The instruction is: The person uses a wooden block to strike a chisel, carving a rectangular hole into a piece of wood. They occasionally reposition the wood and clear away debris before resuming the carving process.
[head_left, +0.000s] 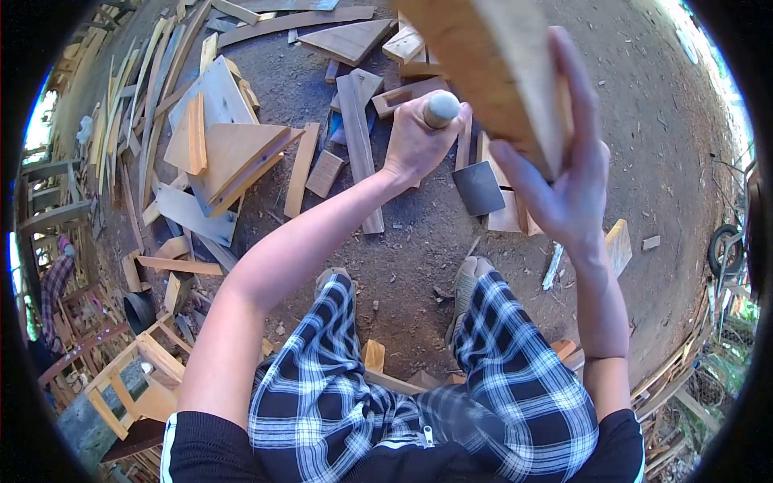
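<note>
Fingers wrapped round a handle with a pale rounded end [442, 108], my left hand [420, 138] is in the upper middle of the head view; the rest of that tool is hidden. To its right, my right hand [564, 181] grips a large wooden piece [503, 76] that rises out of the top of the frame and is blurred at its upper part. Below and between the hands lies a dark square plate [478, 189], resting over light wood blocks [504, 216]. A long grey board [359, 153] lies under my left forearm.
Stacked boards [229, 161] and long strips [161, 88] lie at the left. A wooden frame [133, 382] stands at the lower left, near a person in a plaid sleeve [56, 286]. A wheel [725, 251] is at the far right. My shoes [467, 294] rest on the dirt floor.
</note>
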The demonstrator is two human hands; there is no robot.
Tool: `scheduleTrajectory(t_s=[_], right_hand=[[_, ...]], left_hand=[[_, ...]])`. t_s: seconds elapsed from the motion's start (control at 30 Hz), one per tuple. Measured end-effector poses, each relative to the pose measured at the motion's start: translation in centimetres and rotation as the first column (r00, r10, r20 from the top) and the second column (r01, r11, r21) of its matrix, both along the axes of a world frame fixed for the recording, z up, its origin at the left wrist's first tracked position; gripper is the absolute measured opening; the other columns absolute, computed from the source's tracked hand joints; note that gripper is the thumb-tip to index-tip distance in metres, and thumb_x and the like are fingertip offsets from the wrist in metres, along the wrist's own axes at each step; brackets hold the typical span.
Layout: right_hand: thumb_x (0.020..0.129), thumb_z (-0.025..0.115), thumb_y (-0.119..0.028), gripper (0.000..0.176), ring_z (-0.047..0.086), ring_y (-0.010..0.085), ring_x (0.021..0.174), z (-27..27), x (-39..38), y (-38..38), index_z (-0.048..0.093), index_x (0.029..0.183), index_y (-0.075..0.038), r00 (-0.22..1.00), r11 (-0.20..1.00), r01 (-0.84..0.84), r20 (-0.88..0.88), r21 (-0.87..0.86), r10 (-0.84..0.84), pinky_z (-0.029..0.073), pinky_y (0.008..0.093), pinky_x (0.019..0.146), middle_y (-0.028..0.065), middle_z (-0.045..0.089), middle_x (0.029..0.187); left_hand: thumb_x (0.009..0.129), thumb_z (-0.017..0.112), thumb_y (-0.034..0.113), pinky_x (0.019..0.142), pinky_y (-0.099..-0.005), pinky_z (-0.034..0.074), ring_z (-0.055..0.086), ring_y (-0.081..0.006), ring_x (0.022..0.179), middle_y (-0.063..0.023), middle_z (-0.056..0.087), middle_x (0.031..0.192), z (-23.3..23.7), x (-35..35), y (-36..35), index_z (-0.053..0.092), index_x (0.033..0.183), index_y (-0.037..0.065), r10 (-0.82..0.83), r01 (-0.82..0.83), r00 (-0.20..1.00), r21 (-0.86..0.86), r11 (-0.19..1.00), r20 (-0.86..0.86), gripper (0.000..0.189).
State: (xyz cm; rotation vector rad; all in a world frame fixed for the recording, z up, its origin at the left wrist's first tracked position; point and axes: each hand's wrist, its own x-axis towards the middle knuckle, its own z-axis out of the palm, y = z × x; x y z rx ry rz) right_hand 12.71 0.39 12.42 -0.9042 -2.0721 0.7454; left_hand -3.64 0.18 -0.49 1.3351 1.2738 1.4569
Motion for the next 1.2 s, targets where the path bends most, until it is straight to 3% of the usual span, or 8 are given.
scheduleTrajectory(t_s=[0.07, 0.1, 0.2, 0.33, 0.4, 0.5, 0.67, 1.2], right_hand=[[0.072, 0.074, -0.016, 0.085, 0.067, 0.0316, 0.099, -0.3, -0.2, -0.4, 0.032, 0.147, -0.011, 0.983, 0.999, 0.049, -0.178, -0.009, -0.050, 0.052, 0.0380, 0.088, 0.0206, 0.063, 0.119], [0.073, 0.073, -0.017, 0.085, 0.067, 0.0318, 0.098, -0.8, 0.3, -0.1, 0.031, 0.147, -0.011, 0.995, 0.999, -0.003, 0.101, -0.035, 0.006, 0.053, 0.0388, 0.088, 0.0207, 0.063, 0.118], [0.075, 0.071, -0.019, 0.084, 0.067, 0.0320, 0.098, -0.4, 1.2, 0.5, 0.029, 0.147, -0.011, 0.969, 0.988, 0.034, 0.246, -0.154, 0.005, 0.053, 0.0390, 0.087, 0.0207, 0.064, 0.117], [0.076, 0.069, -0.020, 0.082, 0.067, 0.0333, 0.097, 0.0, 0.6, -0.4, 0.029, 0.148, -0.017, 0.974, 0.996, 0.079, -0.217, 0.048, -0.067, 0.055, 0.0416, 0.086, 0.0215, 0.063, 0.117], [0.076, 0.070, -0.021, 0.085, 0.066, 0.0332, 0.100, -1.7, 1.4, -0.2, 0.026, 0.149, -0.017, 0.979, 0.993, 0.011, 0.202, -0.114, 0.012, 0.054, 0.0440, 0.086, 0.0218, 0.062, 0.118], [0.076, 0.071, -0.023, 0.085, 0.067, 0.0338, 0.099, -2.3, 2.3, 0.0, 0.026, 0.149, -0.017, 0.985, 0.983, 0.041, 0.171, -0.177, -0.010, 0.054, 0.0446, 0.087, 0.0215, 0.062, 0.118], [0.077, 0.072, -0.034, 0.087, 0.066, 0.0370, 0.098, -3.8, 3.0, 0.0, 0.026, 0.148, -0.016, 0.989, 0.969, 0.142, 0.079, -0.203, -0.129, 0.055, 0.0448, 0.087, 0.0255, 0.061, 0.117], [0.077, 0.073, -0.034, 0.087, 0.064, 0.0363, 0.103, -3.4, 2.0, -0.3, 0.026, 0.148, -0.015, 0.989, 0.968, 0.122, 0.109, -0.218, -0.100, 0.054, 0.0465, 0.088, 0.0248, 0.059, 0.122]], left_hand=[[0.080, 0.065, 0.007, 0.059, -0.0273, 0.047, 0.060, -0.0064, 0.069, -0.0082, 0.067, 0.072, 0.2, 0.3, -0.3, 0.063, 0.078, -0.001, -0.009, 0.008, 0.995, -0.006, 1.000, -0.101, 0.008], [0.080, 0.066, 0.008, 0.061, -0.0296, 0.049, 0.063, -0.0083, 0.071, -0.0093, 0.068, 0.074, 0.0, 0.6, -0.6, 0.064, 0.081, 0.000, -0.082, 0.084, 0.994, -0.025, 0.996, 0.074, 0.008], [0.079, 0.068, 0.009, 0.063, -0.0313, 0.050, 0.065, -0.0098, 0.072, -0.0107, 0.067, 0.074, -0.2, 1.3, -0.6, 0.065, 0.083, 0.002, -0.063, 0.064, 0.996, 0.017, 0.998, -0.066, 0.009], [0.077, 0.070, 0.011, 0.062, -0.0311, 0.050, 0.064, -0.0101, 0.071, -0.0111, 0.066, 0.072, 0.7, 1.6, -0.7, 0.066, 0.085, 0.004, -0.072, 0.075, 0.983, 0.009, 0.997, -0.166, 0.011], [0.077, 0.071, 0.010, 0.061, -0.0301, 0.050, 0.063, -0.0113, 0.067, -0.0097, 0.065, 0.071, -0.2, 1.6, -0.4, 0.067, 0.086, 0.003, -0.137, 0.136, 0.982, -0.022, 0.991, -0.128, 0.012], [0.077, 0.069, 0.008, 0.059, -0.0263, 0.049, 0.058, -0.0077, 0.065, -0.0014, 0.067, 0.076, -1.1, -0.1, 0.3, 0.068, 0.085, 0.002, -0.187, 0.196, 0.974, 0.060, 0.979, -0.128, 0.010], [0.088, 0.067, 0.016, 0.045, -0.0171, 0.034, 0.046, -0.0007, 0.049, 0.0053, 0.053, 0.056, 1.4, -3.7, 1.2, 0.056, 0.066, 0.011, 0.132, -0.140, 0.989, -0.150, 0.979, -0.059, 0.025], [0.088, 0.065, 0.010, 0.051, -0.0192, 0.040, 0.050, -0.0010, 0.056, 0.0060, 0.053, 0.059, 0.9, -1.8, 0.2, 0.058, 0.069, 0.008, 0.078, -0.079, 0.997, -0.122, 0.989, -0.012, 0.020]])
